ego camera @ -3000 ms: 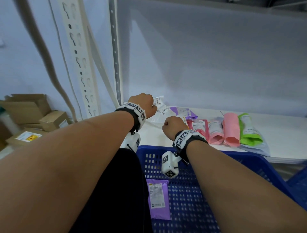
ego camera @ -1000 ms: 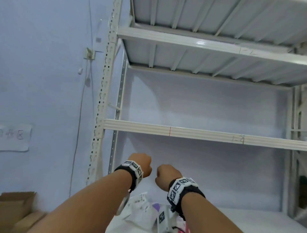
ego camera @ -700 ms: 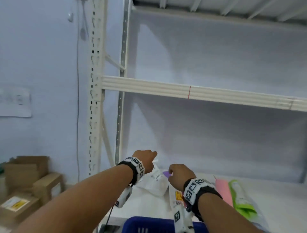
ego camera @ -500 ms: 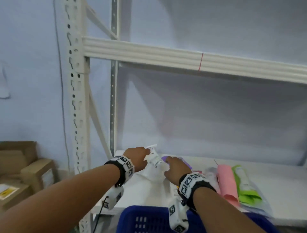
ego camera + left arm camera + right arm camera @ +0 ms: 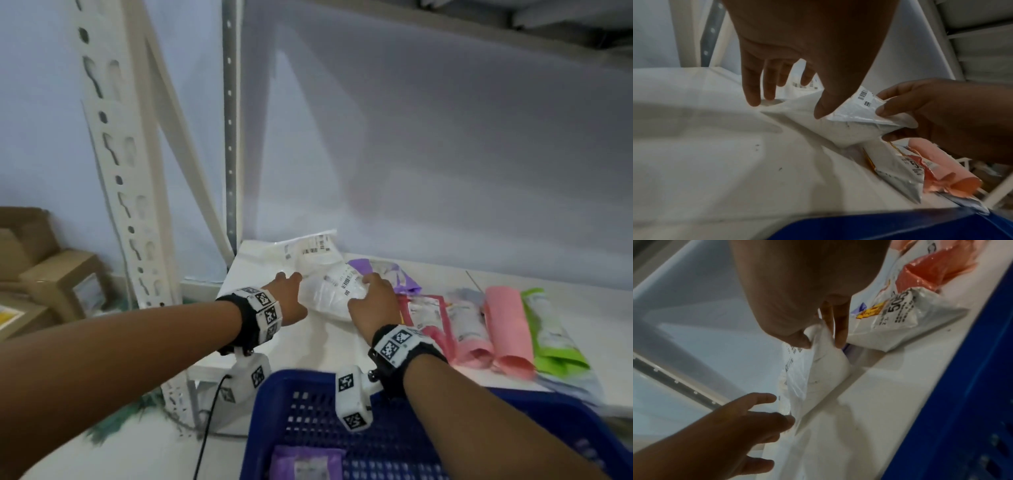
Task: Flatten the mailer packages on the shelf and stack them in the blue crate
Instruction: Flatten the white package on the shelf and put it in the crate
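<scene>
Two bare forearms with marker wristbands reach up from the bottom of the frame to a white shelf (image 5: pixel 308 342) at centre. A crumpled white mailer (image 5: pixel 334 291) lies on the shelf between the hands. The right hand (image 5: pixel 373 305) pinches its right end between thumb and fingers. The left hand (image 5: pixel 289 298) is spread with straight fingers at the mailer's left edge, holding nothing.

Half a second ago both hands were bunched close on the mailer. Now the left has let go and opened out, and the bag lies lower and longer across the shelf. Three seconds ago both fists were closed over it. This looks like the smoothing step under way: one hand anchors, the other is ready to press the air out.

To the right lie more mailers in a row: purple (image 5: pixel 400 277), red (image 5: pixel 428 318), pink (image 5: pixel 507 325) and green (image 5: pixel 551 335), still rolled or puffed. The blue crate (image 5: pixel 274 404) fills the lower middle of the frame, just in front of the shelf edge, with one flat purple mailer (image 5: pixel 308 466) already in it. Cardboard boxes (image 5: pixel 58 284) sit at far left.
</scene>
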